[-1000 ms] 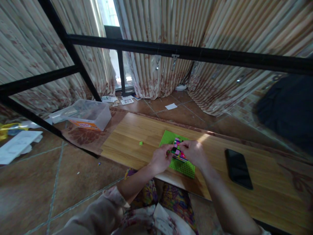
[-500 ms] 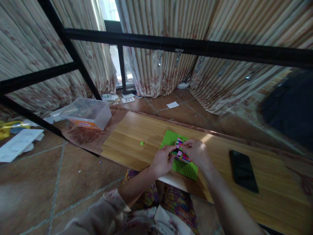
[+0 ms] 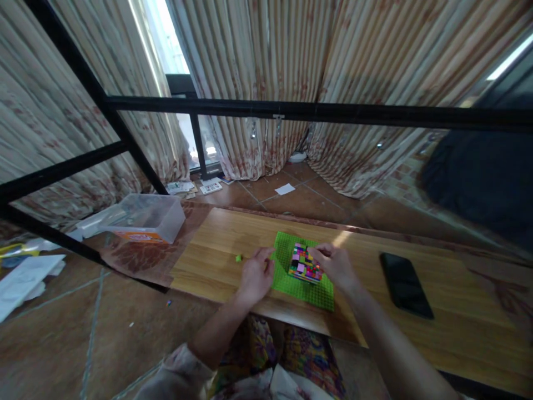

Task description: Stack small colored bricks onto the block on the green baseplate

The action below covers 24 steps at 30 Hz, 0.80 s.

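Note:
A green studded baseplate (image 3: 308, 290) lies on a low wooden board (image 3: 216, 236). On it stands a small block of many-coloured bricks (image 3: 304, 263). My right hand (image 3: 335, 266) rests beside the block's right edge, its fingertips curled against the top corner. My left hand (image 3: 256, 273) has come off the block and sits at the plate's left edge, fingers loosely curled with nothing visible in them. A single small green brick (image 3: 239, 258) lies on the board just left of that hand.
A black phone (image 3: 405, 285) lies flat on the board to the right. A clear plastic tub (image 3: 146, 217) stands off the board's left end on the tiled floor, papers (image 3: 20, 278) further left. A black metal frame (image 3: 291, 111) crosses in front of curtains.
Both hands were pinching the brick block before. My left hand has since let go and drawn back left toward the loose green brick; the view has shifted slightly.

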Each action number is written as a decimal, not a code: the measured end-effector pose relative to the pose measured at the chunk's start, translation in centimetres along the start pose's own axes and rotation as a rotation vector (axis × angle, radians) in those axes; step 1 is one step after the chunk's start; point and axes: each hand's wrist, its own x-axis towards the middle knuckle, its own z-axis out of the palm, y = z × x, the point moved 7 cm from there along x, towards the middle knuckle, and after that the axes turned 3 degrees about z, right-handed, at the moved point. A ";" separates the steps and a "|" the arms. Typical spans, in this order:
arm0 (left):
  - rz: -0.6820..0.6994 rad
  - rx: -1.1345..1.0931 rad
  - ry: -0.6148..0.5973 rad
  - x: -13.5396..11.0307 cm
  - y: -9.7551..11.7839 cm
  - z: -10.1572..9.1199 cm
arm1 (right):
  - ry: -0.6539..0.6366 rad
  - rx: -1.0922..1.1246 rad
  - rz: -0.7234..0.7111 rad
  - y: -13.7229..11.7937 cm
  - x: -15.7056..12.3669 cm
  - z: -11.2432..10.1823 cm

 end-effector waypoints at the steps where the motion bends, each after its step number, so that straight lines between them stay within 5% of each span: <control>1: 0.002 0.104 0.056 0.1 -0.8 -1.6 | 0.074 0.053 -0.016 -0.3 -0.4 -1.0; 4: -0.038 0.399 0.139 -0.2 -3.8 -5.6 | 0.248 0.212 -0.051 0.0 -2.2 -3.4; 7: -0.038 0.508 0.065 -0.6 -6.5 -6.8 | 0.273 0.277 -0.034 1.4 -3.7 -3.6; 14: 0.043 0.497 0.048 -0.7 -7.5 -4.9 | 0.201 -0.026 -0.153 2.5 -4.6 -1.3; 19: 0.017 0.379 0.009 -0.9 -6.0 -3.7 | 0.152 -0.437 -0.362 0.7 -4.7 0.5; 24: -0.002 0.276 -0.050 -1.8 -3.7 -1.9 | 0.143 -0.559 -0.414 0.4 -4.8 1.4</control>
